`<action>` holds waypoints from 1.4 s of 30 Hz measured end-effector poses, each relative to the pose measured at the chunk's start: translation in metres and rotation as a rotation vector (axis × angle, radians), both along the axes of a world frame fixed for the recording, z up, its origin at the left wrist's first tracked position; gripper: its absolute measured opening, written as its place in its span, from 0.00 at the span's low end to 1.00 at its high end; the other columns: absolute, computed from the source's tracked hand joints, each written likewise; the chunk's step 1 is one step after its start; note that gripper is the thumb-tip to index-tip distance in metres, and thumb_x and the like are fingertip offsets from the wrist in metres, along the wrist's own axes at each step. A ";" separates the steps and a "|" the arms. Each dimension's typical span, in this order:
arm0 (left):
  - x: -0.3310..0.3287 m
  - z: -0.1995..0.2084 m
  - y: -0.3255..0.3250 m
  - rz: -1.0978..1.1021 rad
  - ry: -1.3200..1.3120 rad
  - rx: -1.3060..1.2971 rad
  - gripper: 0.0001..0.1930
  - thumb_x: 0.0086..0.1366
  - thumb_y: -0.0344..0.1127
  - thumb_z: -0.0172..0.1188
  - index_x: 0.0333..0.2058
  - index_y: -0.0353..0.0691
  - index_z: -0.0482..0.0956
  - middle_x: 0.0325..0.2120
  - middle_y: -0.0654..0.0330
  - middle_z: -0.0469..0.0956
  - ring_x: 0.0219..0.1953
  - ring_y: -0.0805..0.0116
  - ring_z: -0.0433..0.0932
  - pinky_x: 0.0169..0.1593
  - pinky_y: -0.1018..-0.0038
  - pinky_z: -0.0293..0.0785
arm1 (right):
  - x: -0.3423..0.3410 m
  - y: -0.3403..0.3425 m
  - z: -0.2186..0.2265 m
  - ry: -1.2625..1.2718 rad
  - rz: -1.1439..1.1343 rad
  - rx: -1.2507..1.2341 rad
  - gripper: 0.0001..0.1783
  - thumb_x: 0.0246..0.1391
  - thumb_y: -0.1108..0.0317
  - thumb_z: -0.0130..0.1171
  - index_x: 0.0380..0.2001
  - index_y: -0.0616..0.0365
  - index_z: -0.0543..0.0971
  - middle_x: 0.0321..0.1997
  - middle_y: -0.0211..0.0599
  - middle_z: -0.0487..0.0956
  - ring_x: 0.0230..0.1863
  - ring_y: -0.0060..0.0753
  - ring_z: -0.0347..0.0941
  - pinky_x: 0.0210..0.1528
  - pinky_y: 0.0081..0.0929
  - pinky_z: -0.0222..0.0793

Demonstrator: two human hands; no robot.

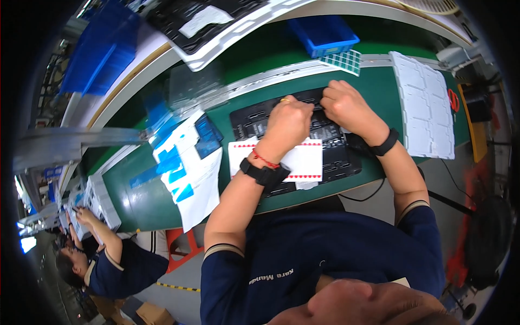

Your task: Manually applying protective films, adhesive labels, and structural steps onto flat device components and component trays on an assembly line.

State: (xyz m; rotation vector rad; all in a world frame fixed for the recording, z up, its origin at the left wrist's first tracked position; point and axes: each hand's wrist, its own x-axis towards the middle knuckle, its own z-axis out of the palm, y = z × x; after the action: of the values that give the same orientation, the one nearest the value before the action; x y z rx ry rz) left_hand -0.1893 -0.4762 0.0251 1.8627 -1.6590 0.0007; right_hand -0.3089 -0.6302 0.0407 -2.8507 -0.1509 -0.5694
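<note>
A black moulded tray (346, 160) with several dark flat parts in its recesses lies on the green bench before me. My left hand (290, 123) is over its middle, fingers pinched together; what they hold, if anything, is hidden. Close on its right, my right hand (349, 108) is curled at the tray's far edge, its fingertips pressed together, and their contents cannot be made out. A white sheet with red-marked edges (306, 162) lies across the near part of the tray, partly beneath my left wrist.
Left of the tray lie white papers (200, 187) with blue film strips (173, 162). Beyond stand a blue bin (325, 37) and a green gridded card (345, 62). A white plastic tray (425, 108) and red scissors (453, 101) lie right. A co-worker (124, 265) sits far left.
</note>
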 end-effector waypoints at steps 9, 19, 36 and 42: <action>-0.002 0.024 0.034 0.091 0.088 -0.035 0.15 0.48 0.28 0.64 0.37 0.34 0.81 0.38 0.50 0.79 0.41 0.52 0.75 0.48 0.65 0.71 | -0.023 0.028 0.049 0.060 -0.166 0.191 0.21 0.34 0.72 0.67 0.38 0.63 0.78 0.33 0.38 0.76 0.38 0.42 0.70 0.43 0.35 0.65; 0.021 0.005 0.158 0.668 0.386 0.136 0.26 0.56 0.20 0.57 0.55 0.37 0.66 0.36 0.52 0.73 0.37 0.61 0.73 0.44 0.70 0.70 | 0.003 0.095 0.044 0.052 0.031 0.212 0.13 0.37 0.73 0.66 0.31 0.61 0.79 0.30 0.38 0.75 0.36 0.40 0.69 0.40 0.33 0.64; 0.013 -0.002 0.154 0.347 1.172 -0.286 0.27 0.59 0.16 0.53 0.58 0.36 0.63 0.35 0.58 0.77 0.33 0.80 0.74 0.37 0.85 0.70 | 0.067 0.156 0.002 -0.110 0.028 0.358 0.04 0.40 0.71 0.62 0.21 0.58 0.76 0.26 0.34 0.71 0.33 0.38 0.68 0.37 0.34 0.66; 0.019 -0.014 0.163 0.446 1.161 -0.244 0.19 0.62 0.18 0.51 0.52 0.34 0.71 0.28 0.67 0.75 0.29 0.83 0.71 0.34 0.86 0.67 | 0.057 0.166 -0.004 -0.072 0.134 0.549 0.03 0.46 0.73 0.55 0.24 0.59 0.71 0.25 0.39 0.70 0.29 0.46 0.71 0.30 0.39 0.68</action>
State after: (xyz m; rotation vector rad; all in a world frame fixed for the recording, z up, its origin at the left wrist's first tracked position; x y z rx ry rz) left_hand -0.1703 -0.3128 0.0110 1.4953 -0.4224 -0.5525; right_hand -0.2517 -0.4645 0.0370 -2.2728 -0.1658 -0.5791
